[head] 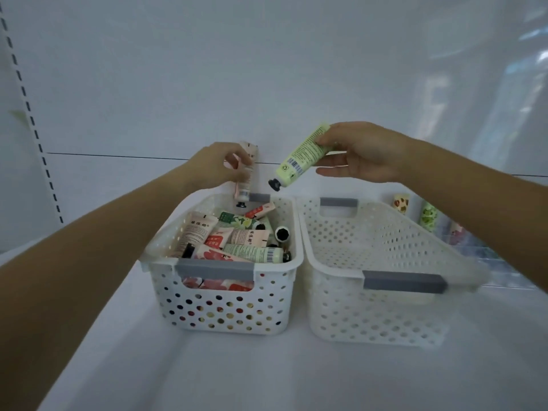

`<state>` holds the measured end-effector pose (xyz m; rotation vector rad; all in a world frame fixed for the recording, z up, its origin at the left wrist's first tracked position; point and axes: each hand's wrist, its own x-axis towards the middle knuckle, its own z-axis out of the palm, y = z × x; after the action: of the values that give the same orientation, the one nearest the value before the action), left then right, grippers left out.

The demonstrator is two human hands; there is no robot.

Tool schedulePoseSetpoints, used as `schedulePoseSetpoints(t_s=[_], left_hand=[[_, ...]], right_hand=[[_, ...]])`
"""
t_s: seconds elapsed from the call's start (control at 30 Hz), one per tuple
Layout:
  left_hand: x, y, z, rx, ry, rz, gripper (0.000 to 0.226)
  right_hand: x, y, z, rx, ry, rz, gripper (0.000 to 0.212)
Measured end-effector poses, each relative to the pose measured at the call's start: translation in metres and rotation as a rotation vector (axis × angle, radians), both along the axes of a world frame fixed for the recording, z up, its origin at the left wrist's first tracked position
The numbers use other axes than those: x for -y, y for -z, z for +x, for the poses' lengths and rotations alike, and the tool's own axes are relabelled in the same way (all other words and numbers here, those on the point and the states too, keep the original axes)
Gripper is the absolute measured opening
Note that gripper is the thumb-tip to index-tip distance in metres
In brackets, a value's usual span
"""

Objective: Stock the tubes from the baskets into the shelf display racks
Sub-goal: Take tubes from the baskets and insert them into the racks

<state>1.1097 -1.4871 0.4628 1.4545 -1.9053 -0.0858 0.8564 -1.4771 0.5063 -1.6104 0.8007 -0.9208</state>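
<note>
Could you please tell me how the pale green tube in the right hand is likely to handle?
The green tube is probably light: the right hand holds it tilted near its flat end with fingertips alone. Its smooth plastic body likely gives a little when squeezed. Stood on its small black cap, it may tip easily.

Basket of tubes (225,292) left, second basket (376,310) just beside on right, display rack (474,247) behind right.

the display rack (480,253) is blurred; the pink tube (243,188) is half covered by the left hand (212,166); the green tube's (302,154) print is too small to be read.
</note>
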Motion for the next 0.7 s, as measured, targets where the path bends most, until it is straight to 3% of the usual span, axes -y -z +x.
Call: schedulePoseSetpoints(t_s=[0.13, 0.23, 0.37, 0.7], left_hand=[[-0.012, -0.018, -0.015, -0.261, 0.084, 0.122, 0.012], [-0.021, -0.031, -0.042, -0.343, 0.148, 0.138, 0.012], [-0.025, -0.041, -0.091, -0.378, 0.186, 0.140, 0.013], [-0.017, -0.042, -0.254, -0.371, 0.279, 0.200, 0.010]], right_hand=[[0.005, 0.008, -0.012, 0.120, 0.014, 0.074, 0.003], [0.007, 0.013, -0.024, 0.301, -0.003, 0.204, 0.010], [0.007, 0.017, -0.053, 0.377, 0.015, 0.334, 0.015], [-0.001, 0.029, -0.190, 0.370, 0.001, 0.301, 0.028]])
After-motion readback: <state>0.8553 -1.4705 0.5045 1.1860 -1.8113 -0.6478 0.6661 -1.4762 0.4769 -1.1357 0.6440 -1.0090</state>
